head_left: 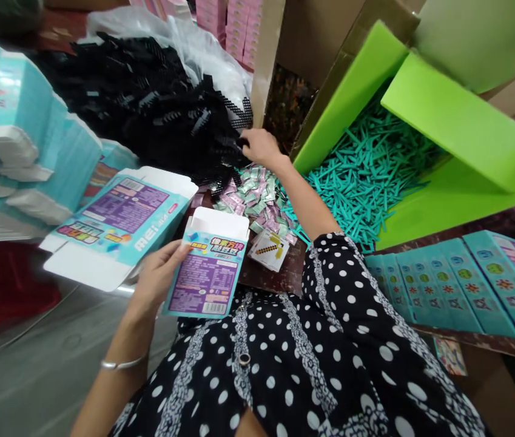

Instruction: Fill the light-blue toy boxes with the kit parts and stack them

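sachets in pink and pale green are lying in a loose heap at the middle of a dark table. left of them, the left hand is holding a small teal box by its left edge, the thumb pressing on the front; the box is standing roughly upright near the body, its white top flap sticking up and its purple printed side showing. beyond the sachets, the right hand is sitting at the right edge of a big heap of black strips, its fingers curling narrow; whether they are pinching a strip, i cannot tell. clear plastic is lying under and behind the strips.

just beside the left hand, a larger teal carton is lying with its white flaps spreading. farther left, flat teal boxes are piling up in stacks, and a red stool is standing below.

near the right forearm, a white card with a pickaxe picture is lying by the sachets. to the right, turquoise sticks are spilling from a bright green box. nearer on the right, filled-out teal packs are standing in a row. at the far side, pink packs are standing stacked.
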`<state>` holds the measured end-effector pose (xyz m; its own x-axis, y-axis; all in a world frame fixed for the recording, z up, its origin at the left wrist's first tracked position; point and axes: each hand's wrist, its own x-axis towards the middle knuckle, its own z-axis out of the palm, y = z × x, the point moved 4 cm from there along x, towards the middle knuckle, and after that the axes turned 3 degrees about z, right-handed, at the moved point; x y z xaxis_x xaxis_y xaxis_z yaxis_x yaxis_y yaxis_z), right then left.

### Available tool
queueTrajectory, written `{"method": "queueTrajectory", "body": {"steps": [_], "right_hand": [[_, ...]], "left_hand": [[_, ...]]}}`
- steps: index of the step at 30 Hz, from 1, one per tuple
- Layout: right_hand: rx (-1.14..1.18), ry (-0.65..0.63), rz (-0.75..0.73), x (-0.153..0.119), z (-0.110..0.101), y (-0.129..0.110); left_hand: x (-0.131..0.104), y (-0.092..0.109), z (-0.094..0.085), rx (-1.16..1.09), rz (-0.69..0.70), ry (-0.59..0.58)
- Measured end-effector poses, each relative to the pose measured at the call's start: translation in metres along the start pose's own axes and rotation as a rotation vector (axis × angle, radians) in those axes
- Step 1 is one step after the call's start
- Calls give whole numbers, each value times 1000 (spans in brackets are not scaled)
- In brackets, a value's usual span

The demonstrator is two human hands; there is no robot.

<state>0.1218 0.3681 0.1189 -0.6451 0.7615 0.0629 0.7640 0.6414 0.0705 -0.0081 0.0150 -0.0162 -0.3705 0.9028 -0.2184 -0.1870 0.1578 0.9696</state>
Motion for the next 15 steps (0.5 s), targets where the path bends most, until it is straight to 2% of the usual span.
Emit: {"method": "queueTrajectory", "body": {"steps": [3,5,7,11,15], "right_hand": [[142,125,50,-24,-31,32],[358,175,46,-50,-46,46],[632,169,20,-82,-53,48],[1028,70,-39,-146,-51,24],[1066,19,-110,-188,-42,-10]], "left_hand": [[5,2,10,-4,26,-33],[9,5,17,-17,54,-38],[12,9,24,-30,90,-40],[10,16,32,-35,145,-30],[1,23,34,-36,202,-5]]}}
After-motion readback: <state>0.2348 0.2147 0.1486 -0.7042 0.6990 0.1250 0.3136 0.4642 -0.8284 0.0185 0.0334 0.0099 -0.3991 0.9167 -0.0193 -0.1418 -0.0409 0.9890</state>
